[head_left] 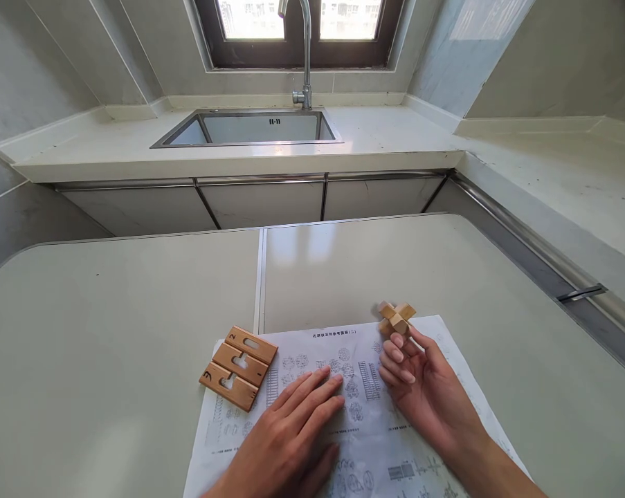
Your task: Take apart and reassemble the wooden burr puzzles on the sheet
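My right hand point(421, 387) pinches a small wooden burr puzzle point(396, 319) between thumb and fingers, held up over the upper right of a printed instruction sheet point(364, 443). The puzzle is made of interlocked light wooden bars in a cross shape. My left hand point(296, 422) lies on the sheet, palm down, its fingers stretched out and holding nothing. To its upper left, three flat wooden pieces point(238, 366) rest side by side, partly on the sheet's corner. They bear handwritten numbers and each has a cut-out slot.
The sheet lies on a pale table point(109, 346) with a seam point(261, 277) running away from me. Beyond it stands a white counter point(385, 135) with a sink point(260, 142) and a tall faucet point(306, 62) under a window. Another counter point(561, 180) runs along the right.
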Available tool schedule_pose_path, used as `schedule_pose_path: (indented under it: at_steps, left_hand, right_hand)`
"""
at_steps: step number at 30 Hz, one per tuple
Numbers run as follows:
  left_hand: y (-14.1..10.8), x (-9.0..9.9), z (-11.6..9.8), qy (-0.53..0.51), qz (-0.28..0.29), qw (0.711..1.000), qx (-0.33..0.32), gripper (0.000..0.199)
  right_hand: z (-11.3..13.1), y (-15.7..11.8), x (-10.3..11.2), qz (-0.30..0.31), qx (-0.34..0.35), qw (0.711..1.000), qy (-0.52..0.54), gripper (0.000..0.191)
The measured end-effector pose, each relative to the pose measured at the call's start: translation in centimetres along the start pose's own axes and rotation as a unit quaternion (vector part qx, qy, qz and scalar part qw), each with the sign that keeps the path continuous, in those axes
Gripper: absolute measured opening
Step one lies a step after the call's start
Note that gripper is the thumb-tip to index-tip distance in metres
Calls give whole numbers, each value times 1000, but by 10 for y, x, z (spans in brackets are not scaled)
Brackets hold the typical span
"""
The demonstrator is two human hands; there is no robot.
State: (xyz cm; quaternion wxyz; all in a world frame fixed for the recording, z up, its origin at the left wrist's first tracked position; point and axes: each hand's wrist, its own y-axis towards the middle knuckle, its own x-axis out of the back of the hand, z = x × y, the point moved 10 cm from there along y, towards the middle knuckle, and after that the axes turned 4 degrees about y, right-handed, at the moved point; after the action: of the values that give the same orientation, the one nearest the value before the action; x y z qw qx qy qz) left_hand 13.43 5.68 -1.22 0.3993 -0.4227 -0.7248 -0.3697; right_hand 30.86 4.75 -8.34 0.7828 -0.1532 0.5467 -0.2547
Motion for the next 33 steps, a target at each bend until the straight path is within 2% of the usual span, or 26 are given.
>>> schedule_pose_path:
  at_steps: [7, 14, 22, 25, 29, 33]
  left_hand:
    - [1, 1, -1, 2, -4, 1000, -1, 50]
    - [1, 0, -1, 11, -2, 1000, -3, 49]
    - [1, 3, 0, -11, -6, 1000, 8, 50]
    - [0, 4, 2, -30, -4, 999, 20, 50]
    - [-4, 9, 12, -90, -26, 993, 65, 53]
    - [-13, 13, 31, -213, -48, 965, 142, 57]
  right_hand:
    - [-3, -2, 1, -13, -42, 999, 28, 22]
    - [-3, 0, 0, -9, -52, 997, 64, 22]
    - [-5, -6, -11, 65, -47, 993, -83, 26]
    - [-12, -14, -14, 98, -56, 978, -177, 37]
    - [-28, -25, -20, 150, -82, 938, -302, 53]
    - [-51, -40, -32, 235, -143, 895, -350, 51]
